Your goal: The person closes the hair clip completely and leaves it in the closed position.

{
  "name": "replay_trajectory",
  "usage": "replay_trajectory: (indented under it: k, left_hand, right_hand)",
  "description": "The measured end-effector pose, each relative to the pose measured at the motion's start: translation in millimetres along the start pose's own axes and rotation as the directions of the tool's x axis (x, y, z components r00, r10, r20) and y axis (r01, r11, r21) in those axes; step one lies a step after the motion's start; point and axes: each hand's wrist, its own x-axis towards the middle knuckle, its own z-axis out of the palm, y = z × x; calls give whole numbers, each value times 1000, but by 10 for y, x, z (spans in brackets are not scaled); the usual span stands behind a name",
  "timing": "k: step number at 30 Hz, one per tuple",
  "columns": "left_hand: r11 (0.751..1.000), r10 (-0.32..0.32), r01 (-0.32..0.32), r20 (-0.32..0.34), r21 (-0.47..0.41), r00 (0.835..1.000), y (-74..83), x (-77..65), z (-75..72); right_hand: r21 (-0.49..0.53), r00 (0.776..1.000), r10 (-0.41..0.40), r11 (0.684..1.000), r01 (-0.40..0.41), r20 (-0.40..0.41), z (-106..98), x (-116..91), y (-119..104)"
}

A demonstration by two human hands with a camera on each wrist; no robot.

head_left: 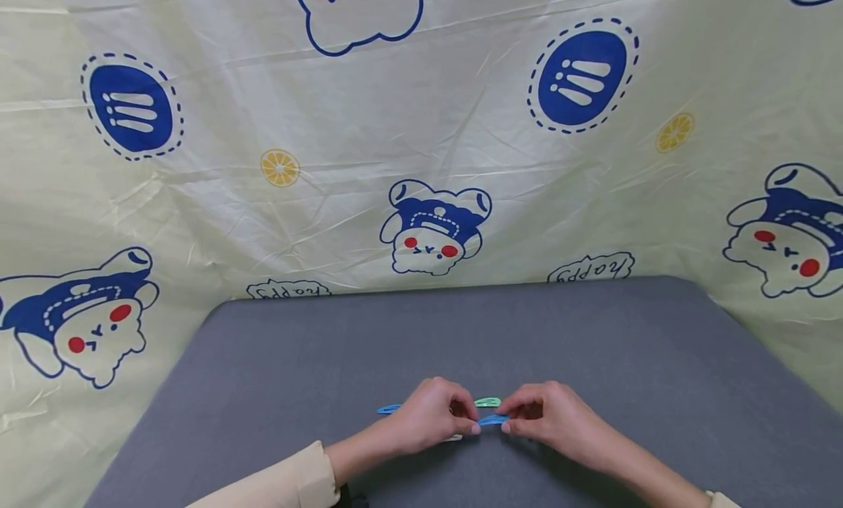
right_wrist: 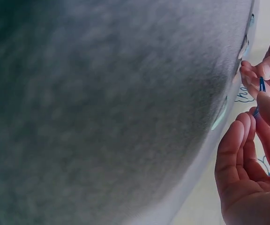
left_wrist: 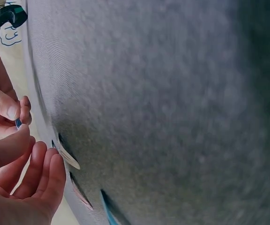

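A blue snap hair clip [head_left: 492, 420] is held between both hands above the grey table. My left hand [head_left: 435, 418] pinches its left end with thumb and forefinger. At the other end, the thumb and fingertips of my right hand [head_left: 560, 421] pinch it too. In the right wrist view the held clip [right_wrist: 262, 85] shows a slim gap between its two arms. Just behind it lies a light green hair clip [head_left: 488, 402]. Another blue clip [head_left: 388, 409] sits left of my left hand, and a whitish clip [head_left: 454, 438] is partly hidden beneath that hand.
In the left wrist view a pinkish clip [left_wrist: 81, 193] lies on the cloth between the cream clip [left_wrist: 69, 157] and a blue one [left_wrist: 108, 208]. The grey table [head_left: 296, 354] ends at a patterned curtain [head_left: 461, 127] behind and at both sides.
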Motion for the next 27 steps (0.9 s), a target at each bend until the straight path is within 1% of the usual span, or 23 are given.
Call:
replay_trajectory:
  k: [5,11,17,21,27]
  left_hand:
    - [1000,-15,15,17,-1,1000,-39,38,9]
    - [999,-24,23,28,32,999,-63,71,7]
    - [997,8,-12,44,81,999,-53,80,12]
    - [994,20,-24,40,109,999,-55,82,33]
    - [989,8,-10,14,150,1000,-49,86,83]
  right_hand:
    - [4,1000,16,1000,-16,19,0,28,69]
    - [-2,999,11,1000,-11,37,-10,66,101]
    - [39,997,31,999,-34,71,-19,82,125]
    - [58,996,30,998,-35,83,-17,100,142]
    - [67,996,27,997,-33,85,2,104,161]
